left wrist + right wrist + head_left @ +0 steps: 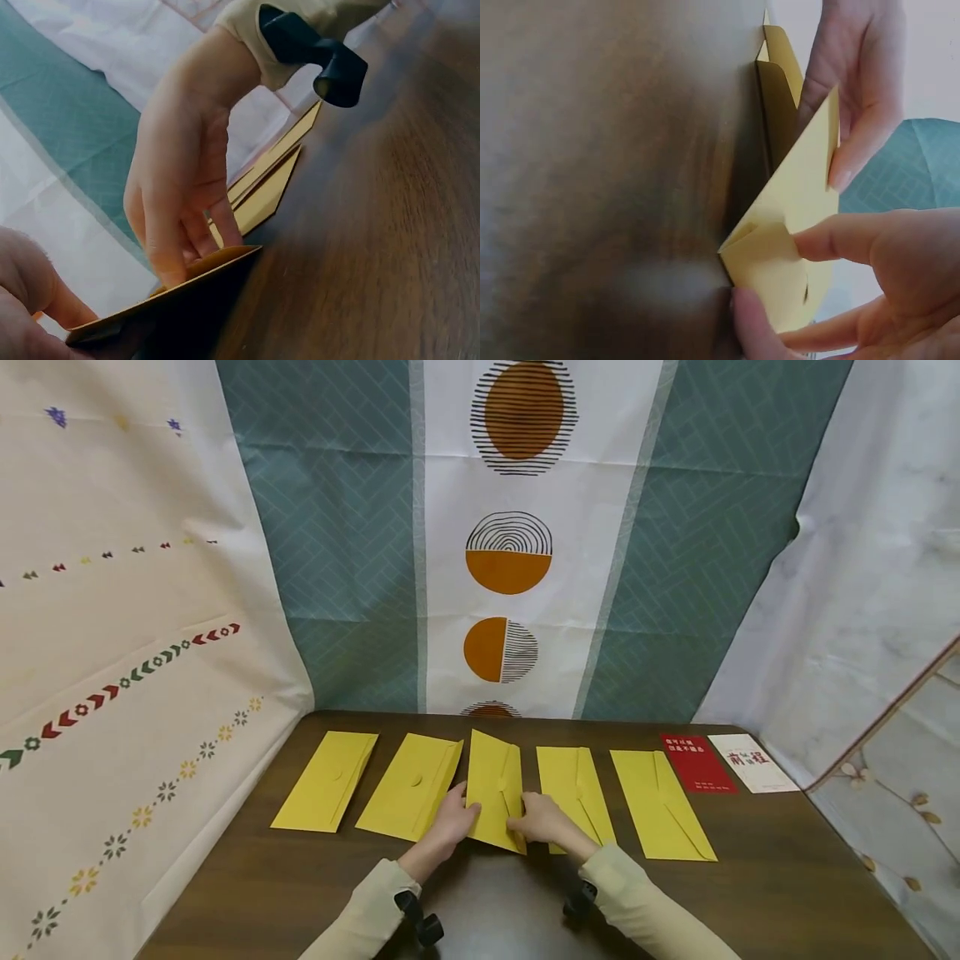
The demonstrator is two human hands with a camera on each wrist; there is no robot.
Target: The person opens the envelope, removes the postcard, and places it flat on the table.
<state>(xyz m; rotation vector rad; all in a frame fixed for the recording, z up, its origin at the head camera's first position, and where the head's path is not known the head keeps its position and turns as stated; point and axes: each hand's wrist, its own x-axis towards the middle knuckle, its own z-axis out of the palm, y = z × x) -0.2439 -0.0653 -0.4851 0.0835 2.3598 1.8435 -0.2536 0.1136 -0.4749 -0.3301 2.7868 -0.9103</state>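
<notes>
My left hand (453, 817) grips the left edge of the middle yellow envelope (491, 785), thumb on its front. The envelope is tilted up off the table, flap side facing me. At its right edge, my right hand (546, 820) pinches the flap side; in the right wrist view its thumb and a finger (836, 236) lie along the flap (761, 262). The left wrist view sees this envelope (202, 274) nearly edge-on, so its inside is hidden. Whether the flap is tucked in I cannot tell.
Other yellow envelopes (326, 783) lie in a row to the left (408, 785) and to the right (663, 806). A red card (697, 764) and a white card (752, 762) lie at the back right of the dark wooden table (247, 893). Patterned cloths hang behind and beside it.
</notes>
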